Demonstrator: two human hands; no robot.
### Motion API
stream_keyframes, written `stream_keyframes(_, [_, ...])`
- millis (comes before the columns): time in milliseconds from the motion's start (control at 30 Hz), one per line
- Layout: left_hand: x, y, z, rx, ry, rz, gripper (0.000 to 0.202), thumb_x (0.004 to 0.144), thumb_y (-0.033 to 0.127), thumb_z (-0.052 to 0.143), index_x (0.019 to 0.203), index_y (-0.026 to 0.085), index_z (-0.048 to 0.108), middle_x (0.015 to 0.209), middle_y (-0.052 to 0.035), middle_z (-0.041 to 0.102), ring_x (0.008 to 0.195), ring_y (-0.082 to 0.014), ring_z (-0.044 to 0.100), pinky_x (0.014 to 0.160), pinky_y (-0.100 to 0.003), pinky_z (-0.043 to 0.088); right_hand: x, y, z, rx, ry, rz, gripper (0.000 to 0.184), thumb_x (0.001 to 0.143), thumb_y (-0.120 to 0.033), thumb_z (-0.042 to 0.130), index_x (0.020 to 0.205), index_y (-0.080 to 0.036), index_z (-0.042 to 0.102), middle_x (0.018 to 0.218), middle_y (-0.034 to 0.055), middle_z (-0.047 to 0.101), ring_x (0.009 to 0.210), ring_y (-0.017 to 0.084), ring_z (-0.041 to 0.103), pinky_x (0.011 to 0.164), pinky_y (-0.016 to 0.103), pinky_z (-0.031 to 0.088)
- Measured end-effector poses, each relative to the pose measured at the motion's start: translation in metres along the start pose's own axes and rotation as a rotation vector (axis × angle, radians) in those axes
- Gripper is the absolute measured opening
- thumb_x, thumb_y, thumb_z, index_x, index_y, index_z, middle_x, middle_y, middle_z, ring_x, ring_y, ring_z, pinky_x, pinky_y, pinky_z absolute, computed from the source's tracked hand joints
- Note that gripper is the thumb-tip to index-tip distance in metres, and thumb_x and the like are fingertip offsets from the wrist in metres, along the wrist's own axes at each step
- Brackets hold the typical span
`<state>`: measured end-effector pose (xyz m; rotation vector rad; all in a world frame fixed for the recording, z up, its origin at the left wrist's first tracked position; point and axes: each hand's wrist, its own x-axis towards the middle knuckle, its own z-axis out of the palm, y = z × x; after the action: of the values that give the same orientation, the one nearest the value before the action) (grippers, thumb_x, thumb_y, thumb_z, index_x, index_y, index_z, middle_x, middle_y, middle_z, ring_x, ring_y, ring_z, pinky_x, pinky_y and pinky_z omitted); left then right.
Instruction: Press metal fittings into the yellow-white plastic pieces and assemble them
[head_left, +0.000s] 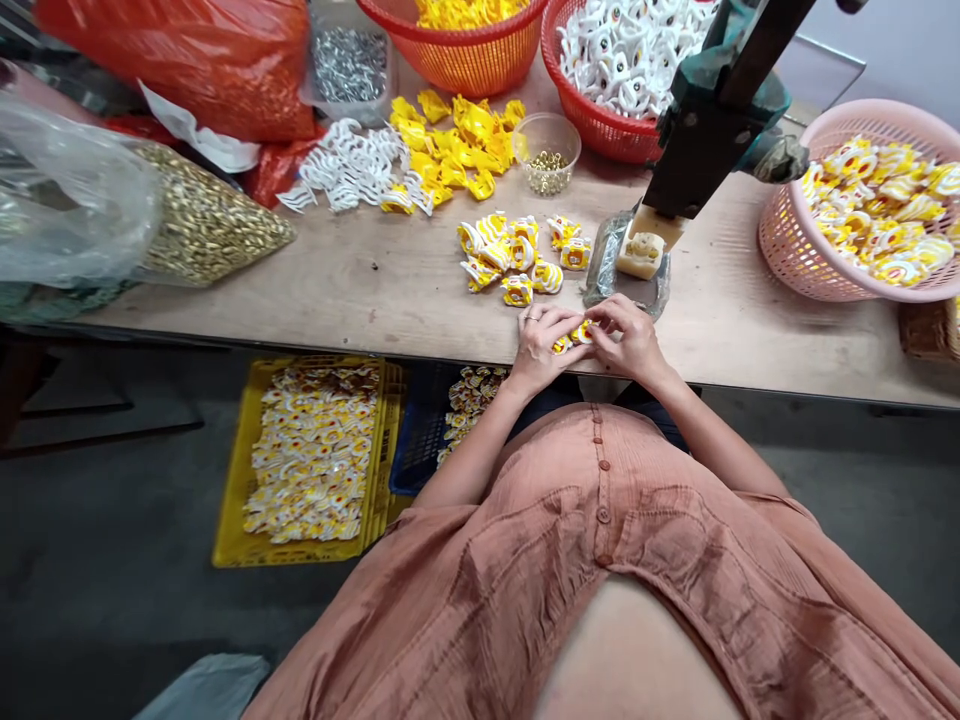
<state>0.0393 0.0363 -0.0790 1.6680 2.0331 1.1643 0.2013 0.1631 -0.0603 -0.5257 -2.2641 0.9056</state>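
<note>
At the front edge of the wooden table, my left hand [541, 345] is closed around small yellow-and-white plastic pieces [570, 338]. My right hand [626, 338] meets it from the other side, its fingertips pinched on the same pieces. Fingers partly hide them, so their exact number and shape are unclear. Just beyond my hands lies a loose group of similar yellow-and-white plastic pieces [510, 255]. Behind my right hand stands a press [694, 140] with a pale block [643, 250] over a plastic-wrapped base [600, 280].
Yellow parts [457, 145], white strips [349, 165] and a cup of brass bits [547, 165] lie farther back. A red basket [600, 130] holds white parts; a pink basket [795, 250] stands right. Below the table edge [187, 335] sits a yellow crate [232, 500].
</note>
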Motion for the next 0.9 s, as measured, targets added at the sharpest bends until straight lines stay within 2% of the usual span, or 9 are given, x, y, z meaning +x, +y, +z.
stream_keyframes(167, [0.005, 0.001, 0.003, 0.01, -0.022, 0.026, 0.031, 0.089, 0.039, 0.086, 0.118, 0.027, 0.084, 0.119, -0.0073, 0.082, 0.121, -0.0334, 0.06, 0.117, -0.053, 0.035, -0.004, -0.006, -0.001, -0.025, -0.014, 0.019, 0.01, 0.099, -0.025, 0.063, 0.097, -0.02, 0.07, 0.091, 0.0048, 0.068, 0.079, 0.017, 0.063, 0.072, 0.03, 0.054])
stream_keyframes(300, [0.008, -0.002, 0.001, 0.039, -0.011, 0.041, 0.029, 0.093, 0.038, 0.082, 0.122, 0.031, 0.083, 0.124, -0.0061, 0.081, 0.125, -0.034, 0.06, 0.12, -0.055, 0.034, -0.002, -0.012, -0.006, -0.121, -0.055, -0.027, 0.011, 0.102, -0.028, 0.061, 0.097, -0.021, 0.069, 0.096, 0.0079, 0.068, 0.089, 0.022, 0.064, 0.083, 0.037, 0.057])
stream_keyframes(400, [0.008, -0.002, -0.001, 0.067, 0.025, 0.056, 0.036, 0.094, 0.041, 0.082, 0.128, 0.029, 0.08, 0.131, -0.0089, 0.078, 0.129, -0.0358, 0.059, 0.122, -0.056, 0.035, 0.022, -0.016, -0.007, -0.156, -0.054, -0.093, 0.016, 0.106, -0.031, 0.058, 0.106, -0.021, 0.071, 0.108, 0.0115, 0.07, 0.101, 0.025, 0.066, 0.093, 0.042, 0.058])
stream_keyframes(467, [0.002, -0.001, -0.003, 0.083, 0.067, 0.055, 0.05, 0.09, 0.048, 0.086, 0.134, 0.026, 0.076, 0.137, -0.0127, 0.073, 0.132, -0.0375, 0.057, 0.122, -0.057, 0.038, 0.049, -0.016, -0.001, -0.171, -0.081, -0.127, 0.018, 0.108, -0.029, 0.056, 0.114, -0.022, 0.071, 0.118, 0.0129, 0.07, 0.111, 0.027, 0.066, 0.101, 0.045, 0.058])
stream_keyframes(567, [-0.015, -0.003, -0.004, 0.098, 0.163, 0.032, 0.069, 0.085, 0.053, 0.091, 0.142, 0.022, 0.07, 0.141, -0.018, 0.064, 0.134, -0.0392, 0.056, 0.123, -0.057, 0.041, 0.093, -0.008, 0.02, -0.249, -0.217, -0.107, 0.014, 0.104, -0.02, 0.061, 0.113, -0.019, 0.07, 0.119, 0.014, 0.07, 0.115, 0.029, 0.065, 0.104, 0.049, 0.057])
stream_keyframes(667, [-0.029, -0.007, -0.005, 0.113, 0.219, -0.024, 0.067, 0.09, 0.046, 0.088, 0.147, 0.021, 0.065, 0.141, -0.0189, 0.058, 0.13, -0.0366, 0.059, 0.121, -0.054, 0.046, 0.122, 0.005, 0.044, -0.346, -0.387, -0.063, 0.018, 0.091, -0.012, 0.075, 0.108, -0.014, 0.068, 0.115, 0.0161, 0.069, 0.113, 0.031, 0.064, 0.104, 0.049, 0.057])
stream_keyframes(767, [-0.031, -0.008, -0.009, 0.094, 0.244, -0.027, 0.066, 0.09, 0.043, 0.088, 0.147, 0.022, 0.063, 0.14, -0.0167, 0.057, 0.13, -0.0341, 0.061, 0.12, -0.051, 0.05, 0.128, 0.015, 0.056, -0.37, -0.424, -0.085, 0.028, 0.083, -0.004, 0.077, 0.107, -0.013, 0.066, 0.116, 0.0168, 0.069, 0.117, 0.031, 0.063, 0.109, 0.049, 0.055])
stream_keyframes(833, [-0.027, -0.005, -0.016, 0.058, 0.312, -0.025, 0.063, 0.09, 0.046, 0.088, 0.145, 0.022, 0.066, 0.138, -0.0156, 0.059, 0.129, -0.0331, 0.062, 0.121, -0.05, 0.051, 0.124, 0.019, 0.054, -0.357, -0.392, -0.116, 0.033, 0.081, -0.002, 0.077, 0.109, -0.013, 0.065, 0.118, 0.0172, 0.069, 0.118, 0.031, 0.062, 0.11, 0.051, 0.055])
stream_keyframes(900, [-0.02, -0.001, -0.027, 0.006, 0.399, -0.057, 0.053, 0.096, 0.047, 0.083, 0.14, 0.022, 0.07, 0.135, -0.0146, 0.062, 0.129, -0.0313, 0.064, 0.12, -0.048, 0.053, 0.118, 0.019, 0.045, -0.331, -0.343, -0.128, 0.034, 0.08, -0.006, 0.079, 0.109, -0.014, 0.064, 0.119, 0.0177, 0.07, 0.117, 0.032, 0.063, 0.109, 0.052, 0.056])
